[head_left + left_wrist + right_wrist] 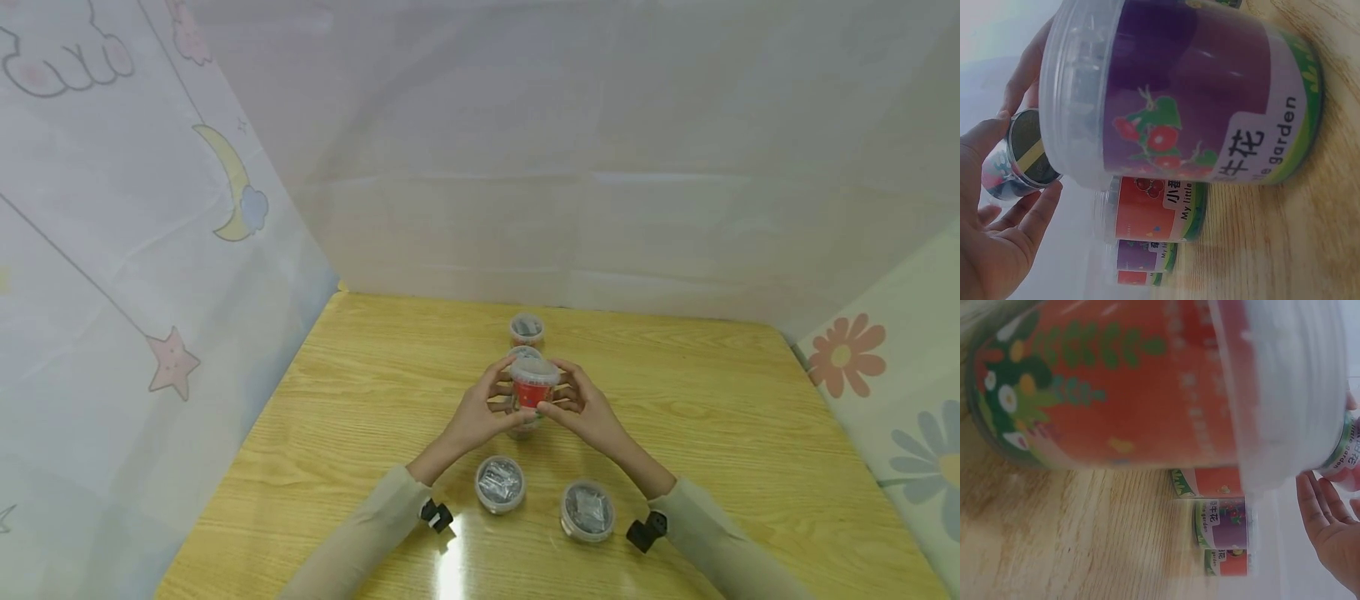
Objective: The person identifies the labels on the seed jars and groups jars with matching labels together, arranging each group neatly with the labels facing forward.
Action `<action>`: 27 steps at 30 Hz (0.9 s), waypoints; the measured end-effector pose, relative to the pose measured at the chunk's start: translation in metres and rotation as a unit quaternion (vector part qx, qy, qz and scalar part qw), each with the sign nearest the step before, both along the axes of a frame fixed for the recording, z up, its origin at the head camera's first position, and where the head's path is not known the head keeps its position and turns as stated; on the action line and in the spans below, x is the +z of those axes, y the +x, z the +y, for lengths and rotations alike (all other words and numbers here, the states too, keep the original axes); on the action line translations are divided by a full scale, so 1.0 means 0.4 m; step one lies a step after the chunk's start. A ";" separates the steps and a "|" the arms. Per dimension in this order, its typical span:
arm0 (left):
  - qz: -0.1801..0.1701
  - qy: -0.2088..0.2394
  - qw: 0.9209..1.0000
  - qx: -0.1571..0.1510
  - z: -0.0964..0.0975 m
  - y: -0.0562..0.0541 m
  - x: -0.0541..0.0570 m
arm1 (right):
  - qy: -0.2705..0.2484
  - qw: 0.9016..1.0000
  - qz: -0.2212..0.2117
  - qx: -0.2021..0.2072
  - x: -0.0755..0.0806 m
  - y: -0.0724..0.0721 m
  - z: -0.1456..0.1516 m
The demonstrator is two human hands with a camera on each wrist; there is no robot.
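Over the middle of the table, my left hand [480, 414] and right hand [595, 414] together hold a lidded plastic cup with a red label [533, 393]. Fingers and thumbs grip it from both sides, raised off the wood. The left wrist view shows the dark underside of this held cup [1030, 150]. Below my left wrist stands a cup with a purple label [1179, 100], its clear lid [499, 483] up. A red-labelled cup [1135, 394] stands below my right wrist, also lidded [587, 510].
Beyond the hands, several lidded cups stand in a line, including a far one [527, 327], a purple one [1222, 525] and a red one [1157, 209]. The wooden table [360, 400] meets a pale sheet [525, 233] at the back.
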State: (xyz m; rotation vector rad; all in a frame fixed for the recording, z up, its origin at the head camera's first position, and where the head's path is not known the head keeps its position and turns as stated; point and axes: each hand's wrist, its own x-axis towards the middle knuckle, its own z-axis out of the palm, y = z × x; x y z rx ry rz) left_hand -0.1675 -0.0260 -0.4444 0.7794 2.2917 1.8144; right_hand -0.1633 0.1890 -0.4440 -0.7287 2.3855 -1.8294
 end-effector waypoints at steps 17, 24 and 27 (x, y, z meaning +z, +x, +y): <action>-0.065 0.071 0.994 -0.057 -0.011 -0.016 -0.003 | -0.072 0.991 -0.055 0.098 -0.053 -0.041 0.032; -0.085 0.090 0.990 -0.070 -0.011 -0.042 -0.045 | -0.091 0.986 -0.080 0.110 -0.056 -0.045 0.037; -0.069 0.072 0.993 -0.060 -0.010 -0.053 -0.066 | -0.092 0.987 -0.082 0.099 -0.057 -0.042 0.036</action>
